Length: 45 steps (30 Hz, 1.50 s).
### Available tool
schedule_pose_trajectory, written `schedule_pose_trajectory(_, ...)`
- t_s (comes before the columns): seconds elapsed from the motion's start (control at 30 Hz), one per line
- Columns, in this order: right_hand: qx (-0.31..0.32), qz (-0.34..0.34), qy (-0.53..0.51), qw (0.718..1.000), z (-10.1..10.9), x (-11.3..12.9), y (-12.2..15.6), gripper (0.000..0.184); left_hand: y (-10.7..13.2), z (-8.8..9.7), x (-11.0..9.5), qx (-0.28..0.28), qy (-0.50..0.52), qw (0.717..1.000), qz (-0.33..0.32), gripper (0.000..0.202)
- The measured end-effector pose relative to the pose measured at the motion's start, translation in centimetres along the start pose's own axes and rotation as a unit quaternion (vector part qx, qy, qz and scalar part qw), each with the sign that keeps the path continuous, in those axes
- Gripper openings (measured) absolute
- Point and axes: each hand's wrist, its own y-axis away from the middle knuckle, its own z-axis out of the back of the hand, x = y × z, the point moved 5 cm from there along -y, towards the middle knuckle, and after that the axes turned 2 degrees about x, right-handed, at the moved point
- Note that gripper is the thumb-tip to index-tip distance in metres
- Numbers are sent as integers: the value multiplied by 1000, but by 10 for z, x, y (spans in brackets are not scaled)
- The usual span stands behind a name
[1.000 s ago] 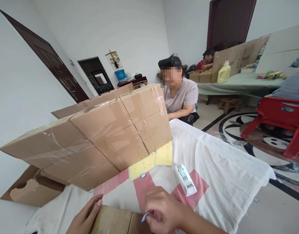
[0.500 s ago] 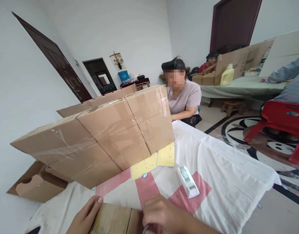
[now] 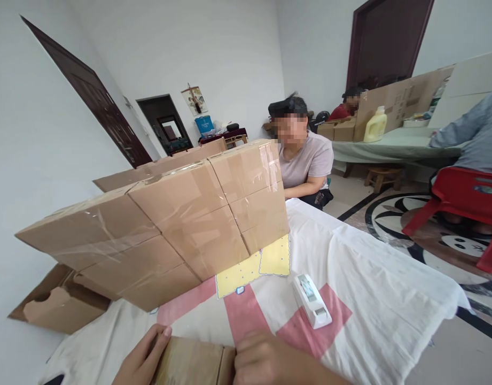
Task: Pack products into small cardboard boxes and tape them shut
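A small cardboard box with tape across its top lies at the bottom edge of the view, on the cloth-covered table. My left hand holds its left side, thumb along the upper edge. At the box's right end is my right hand, its fingers curled in and closed; whatever they hold is hidden. A white device with a small display window, perhaps a tape dispenser, lies beyond my right hand on a pink patch of the cloth.
Taped cardboard boxes form a wall across the table. Yellow dotted sheets lie at its foot. An open carton stands at left. Behind the wall sits a person; a red chair is at right.
My right hand has shifted slightly, and the grey curved piece that showed beneath it is out of sight. My left hand stays on the cardboard box. The view has shifted a little.
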Motion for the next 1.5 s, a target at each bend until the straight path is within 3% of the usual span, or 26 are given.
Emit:
schedule_pose_trajectory(0.23, -9, -8, -5, 1000, 9, 7, -11, 25, -2, 1, 2, 28, -11, 999, 10, 52)
schedule_pose_trajectory(0.37, 3, -36, -2, 999, 11, 7, -15, 26, -5, 4, 6, 14, -9, 1000, 23, 50)
schedule_pose_trajectory(0.67, 30, -84, 0, 996, -6, 0, -11, 23, -4, 8, 14, -24, 7, 999, 34, 44)
schedule_pose_trajectory(0.87, 9, -162, -82, 983, -5, -3, -5, 3, 2, 9, 2, -32, -1, 999, 28, 44)
schedule_pose_trajectory(0.97, -22, -186, -83, 979, -3, -4, -3, 7, 4, 8, -5, -37, 1, 999, 15, 43)
schedule_pose_trajectory(1.13, -60, -176, -80, 979, 5, 2, -9, 6, 7, 12, -9, -57, 7, 998, 22, 39)
schedule_pose_trajectory(1.5, -3, -158, -110, 981, 12, 1, -11, 5, 6, 11, -4, -80, 19, 994, 71, 35)
